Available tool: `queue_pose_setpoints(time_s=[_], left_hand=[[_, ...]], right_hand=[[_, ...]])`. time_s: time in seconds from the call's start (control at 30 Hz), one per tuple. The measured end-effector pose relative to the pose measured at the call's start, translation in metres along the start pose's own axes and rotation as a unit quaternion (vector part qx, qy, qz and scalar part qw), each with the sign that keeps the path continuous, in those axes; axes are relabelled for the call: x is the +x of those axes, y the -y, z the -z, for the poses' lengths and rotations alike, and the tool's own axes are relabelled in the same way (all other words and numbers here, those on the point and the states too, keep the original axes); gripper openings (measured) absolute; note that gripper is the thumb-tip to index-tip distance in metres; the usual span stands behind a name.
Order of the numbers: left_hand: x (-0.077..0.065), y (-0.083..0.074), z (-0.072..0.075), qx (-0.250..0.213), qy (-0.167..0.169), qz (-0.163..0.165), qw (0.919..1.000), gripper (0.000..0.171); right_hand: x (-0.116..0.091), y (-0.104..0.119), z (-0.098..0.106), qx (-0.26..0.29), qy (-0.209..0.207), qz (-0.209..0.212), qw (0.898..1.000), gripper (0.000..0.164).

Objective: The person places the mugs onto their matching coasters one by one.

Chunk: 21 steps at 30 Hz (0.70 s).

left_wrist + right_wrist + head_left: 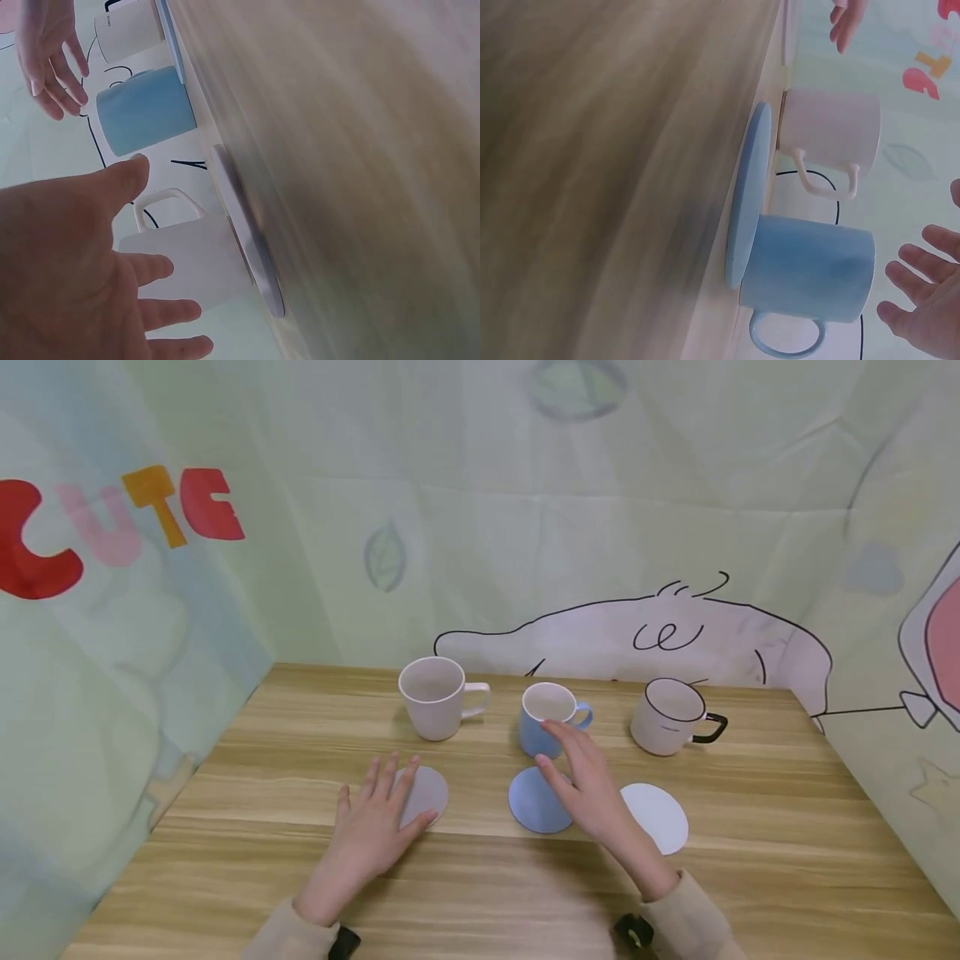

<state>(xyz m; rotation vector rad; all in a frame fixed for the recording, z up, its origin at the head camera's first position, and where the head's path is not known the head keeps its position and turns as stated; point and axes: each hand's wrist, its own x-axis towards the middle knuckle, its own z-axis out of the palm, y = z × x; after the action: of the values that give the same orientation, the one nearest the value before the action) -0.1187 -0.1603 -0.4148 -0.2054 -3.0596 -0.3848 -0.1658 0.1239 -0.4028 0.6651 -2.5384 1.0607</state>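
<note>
My left hand (372, 828) hovers with spread fingers over a pale grey-mauve coaster (432, 792), holding nothing. Behind that coaster stands a pale white mug (435, 714). Fingers extended, my right hand (591, 787) is raised in front of a blue mug (531, 735) and partly covers the blue coaster (534, 806) in the head view. A gap shows between this hand and the blue mug (810, 266) in the right wrist view. Farther right are a white mug with a black rim and handle (662, 727) and a white coaster (663, 820), partly behind my right wrist.
The mugs stand upright in a row at the back of the wooden table (480, 893), with the coasters in front of them. A printed cloth backdrop (480, 527) rises behind the table and along both sides.
</note>
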Motion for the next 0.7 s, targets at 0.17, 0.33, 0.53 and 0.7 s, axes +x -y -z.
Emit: queue_pose_setpoints(time_s=[0.17,0.33,0.53,0.7], left_hand=[[0.002,0.005,-0.001,0.005,0.002,-0.002,1.0000,0.077],[0.004,0.010,-0.001,0.012,0.010,-0.001,0.9999,0.078],[0.007,0.015,0.002,0.025,0.022,0.001,0.9994,0.076],[0.007,0.019,0.002,0.026,0.036,0.006,0.9990,0.075]], right_hand=[[0.005,0.001,-0.002,0.019,0.002,0.007,1.000,0.046],[0.010,0.003,-0.004,0.037,0.013,-0.002,0.999,0.046],[0.015,0.005,-0.008,0.065,0.023,-0.019,0.997,0.046],[0.016,0.010,-0.011,0.095,0.026,-0.039,0.994,0.046]])
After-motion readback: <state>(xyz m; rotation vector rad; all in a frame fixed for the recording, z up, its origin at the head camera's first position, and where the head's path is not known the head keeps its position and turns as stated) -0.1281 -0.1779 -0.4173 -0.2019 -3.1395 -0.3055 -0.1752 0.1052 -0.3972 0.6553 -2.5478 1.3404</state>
